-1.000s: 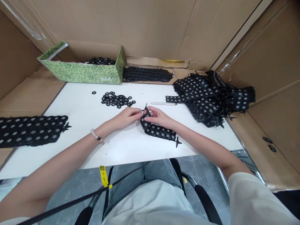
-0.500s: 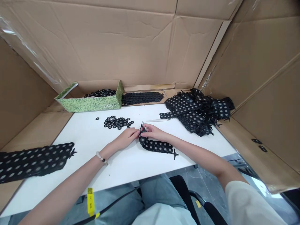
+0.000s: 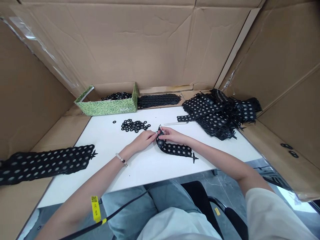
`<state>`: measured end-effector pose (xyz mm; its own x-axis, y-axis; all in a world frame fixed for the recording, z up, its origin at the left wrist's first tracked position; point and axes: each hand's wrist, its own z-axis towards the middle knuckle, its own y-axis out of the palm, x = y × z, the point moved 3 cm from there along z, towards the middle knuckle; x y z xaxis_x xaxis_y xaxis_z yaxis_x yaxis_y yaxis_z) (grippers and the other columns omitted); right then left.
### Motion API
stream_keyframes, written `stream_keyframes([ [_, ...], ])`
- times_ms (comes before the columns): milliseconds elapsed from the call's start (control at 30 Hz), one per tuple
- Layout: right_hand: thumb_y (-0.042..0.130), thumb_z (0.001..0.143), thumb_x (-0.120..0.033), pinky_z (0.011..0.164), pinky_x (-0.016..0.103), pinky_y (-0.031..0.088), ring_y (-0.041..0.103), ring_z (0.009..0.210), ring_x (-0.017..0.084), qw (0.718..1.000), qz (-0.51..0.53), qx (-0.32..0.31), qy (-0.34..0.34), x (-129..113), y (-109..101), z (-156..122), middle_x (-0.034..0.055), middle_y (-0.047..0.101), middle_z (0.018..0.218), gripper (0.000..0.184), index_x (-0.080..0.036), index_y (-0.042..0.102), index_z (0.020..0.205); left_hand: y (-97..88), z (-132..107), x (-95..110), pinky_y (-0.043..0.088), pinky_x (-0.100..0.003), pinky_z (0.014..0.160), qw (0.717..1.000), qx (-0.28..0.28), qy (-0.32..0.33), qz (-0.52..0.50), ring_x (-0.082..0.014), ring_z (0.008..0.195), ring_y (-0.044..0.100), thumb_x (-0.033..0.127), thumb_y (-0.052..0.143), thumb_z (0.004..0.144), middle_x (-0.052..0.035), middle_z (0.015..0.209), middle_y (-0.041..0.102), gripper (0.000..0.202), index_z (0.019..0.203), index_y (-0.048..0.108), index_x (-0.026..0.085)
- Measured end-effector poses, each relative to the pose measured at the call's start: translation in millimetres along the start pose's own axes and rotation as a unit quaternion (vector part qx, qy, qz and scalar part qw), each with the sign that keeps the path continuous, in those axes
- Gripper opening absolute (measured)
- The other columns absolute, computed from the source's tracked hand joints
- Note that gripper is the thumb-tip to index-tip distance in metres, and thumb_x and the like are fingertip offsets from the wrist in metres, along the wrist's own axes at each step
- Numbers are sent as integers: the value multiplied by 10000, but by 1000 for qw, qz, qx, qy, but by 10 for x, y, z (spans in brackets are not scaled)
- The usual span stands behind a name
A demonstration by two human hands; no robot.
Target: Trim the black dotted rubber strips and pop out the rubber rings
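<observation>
A black strip with rows of pale round dots lies bent on the white table, its far end raised between my hands and a star-shaped tip at its right end. My right hand is closed on the raised end, thumb and fingers pinching it. From the left, my left hand meets the same end with its fingertips pressed together; what exactly they pinch is too small to make out. A thin black loop sticks up above the fingers. Just behind my left hand lies a loose heap of small black rings.
A green patterned box holding more rings stands at the back left, beside a bundle of black strands. Dotted strips pile up at the back right, near a white stick-like tool. More strips lie left. Cardboard walls surround the table.
The whole view has shifted, so the table's things appear farther right and slightly higher. Both hands stay at the strip's raised end with nearly the same hold.
</observation>
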<state>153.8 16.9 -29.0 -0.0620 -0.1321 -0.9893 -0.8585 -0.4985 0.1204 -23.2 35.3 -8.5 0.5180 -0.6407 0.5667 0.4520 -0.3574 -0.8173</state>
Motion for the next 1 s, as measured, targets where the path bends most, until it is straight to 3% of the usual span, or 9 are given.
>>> stream_keyframes([
  [300, 841, 721, -376, 592, 201, 386, 552, 657, 86, 1000, 5, 3, 9, -30, 0, -37, -52, 643, 738, 398, -162, 618, 970, 14, -12, 23, 411, -349, 735, 1000, 19, 15, 4, -215, 728, 549, 423, 302, 1034, -59, 744, 592, 424, 715, 479, 207],
  [467, 828, 744, -324, 779, 251, 490, 636, 831, 128, 1000, 9, -7, -17, -13, -25, -39, -4, 714, 904, 315, -171, 689, 981, 41, -30, 33, 396, -337, 706, 999, 36, 13, 4, -202, 692, 529, 393, 319, 1015, -46, 709, 559, 392, 693, 446, 208],
  [600, 857, 707, -323, 887, 304, 504, 667, 891, 159, 999, 14, -9, -32, 20, -39, -29, 10, 739, 924, 322, -173, 708, 950, 71, -26, 44, 356, -312, 651, 999, 33, 17, 3, -178, 638, 492, 335, 430, 953, -16, 649, 510, 317, 662, 410, 209],
  [1000, 887, 637, -407, 703, 271, 431, 580, 659, 116, 999, 2, 51, 18, 56, -79, -46, -39, 659, 706, 375, -169, 611, 726, 30, -22, 44, 400, -300, 678, 998, 0, 52, -17, -174, 673, 519, 317, 369, 987, -17, 689, 522, 328, 697, 469, 200],
])
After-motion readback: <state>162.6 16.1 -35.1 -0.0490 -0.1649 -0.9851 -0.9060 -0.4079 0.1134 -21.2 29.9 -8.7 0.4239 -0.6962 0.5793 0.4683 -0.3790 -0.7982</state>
